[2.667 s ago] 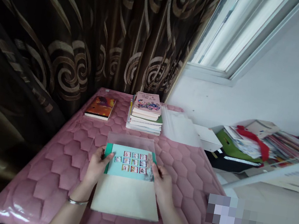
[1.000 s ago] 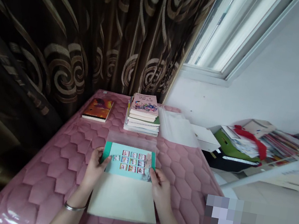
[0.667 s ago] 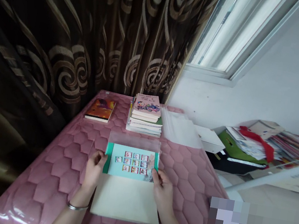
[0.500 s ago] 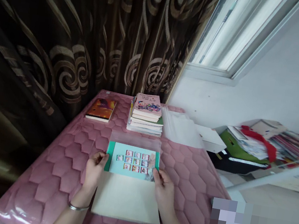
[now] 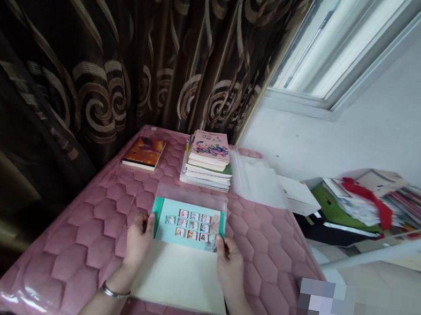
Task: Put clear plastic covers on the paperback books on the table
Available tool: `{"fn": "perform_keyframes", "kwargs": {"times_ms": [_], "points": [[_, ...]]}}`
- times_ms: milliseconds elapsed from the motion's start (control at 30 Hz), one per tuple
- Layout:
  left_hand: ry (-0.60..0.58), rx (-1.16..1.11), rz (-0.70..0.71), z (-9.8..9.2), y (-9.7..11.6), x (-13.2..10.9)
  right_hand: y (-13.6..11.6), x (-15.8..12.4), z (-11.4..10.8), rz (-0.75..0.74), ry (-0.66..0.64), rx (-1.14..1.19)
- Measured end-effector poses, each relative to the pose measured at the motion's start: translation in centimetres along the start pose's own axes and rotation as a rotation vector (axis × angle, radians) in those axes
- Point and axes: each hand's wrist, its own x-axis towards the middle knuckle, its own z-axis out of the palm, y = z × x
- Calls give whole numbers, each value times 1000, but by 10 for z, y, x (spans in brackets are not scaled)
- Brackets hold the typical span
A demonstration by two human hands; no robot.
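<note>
A book with a teal cover point(image 5: 183, 240), printed with several small pictures and edged in green, lies in front of me on the bed. Clear plastic point(image 5: 192, 196) shows beyond its far edge. A plain cream sheet or board point(image 5: 183, 277) spreads on the near side, against the teal part; how the two are joined I cannot tell. My left hand point(image 5: 140, 237) grips the teal book's left edge, thumb on top. On the opposite edge, my right hand point(image 5: 230, 267) pinches the book with its fingers partly underneath.
Behind the book stands a stack of books point(image 5: 207, 170) with a pink one on top. An orange-covered book point(image 5: 144, 152) lies left of it, clear plastic sleeves point(image 5: 259, 182) to its right. A white box point(image 5: 301, 198) and heaped papers point(image 5: 353, 201) sit beyond the pink mattress point(image 5: 87, 233).
My left hand has moved slightly right and its thumb now points up along the book's edge. The right hand stays at the right edge. The view has shifted a little.
</note>
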Motion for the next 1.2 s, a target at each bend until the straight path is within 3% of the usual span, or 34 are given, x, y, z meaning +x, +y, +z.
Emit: {"fn": "perform_keyframes", "kwargs": {"times_ms": [233, 433, 767, 1033, 1200], "points": [[9, 13, 15, 1, -1, 1, -7, -2, -5, 52, -68, 190], [-60, -114, 51, -3, -2, 4, -3, 1, -4, 39, -45, 87], [-23, -76, -18, 0, -4, 3, 1, 1, 2, -53, 32, -28], [-83, -170, -14, -3, 2, 5, -4, -1, -3, 145, -47, 178], [-96, -147, -27, -2, 1, 4, -4, -1, -3, 110, -39, 103]]}}
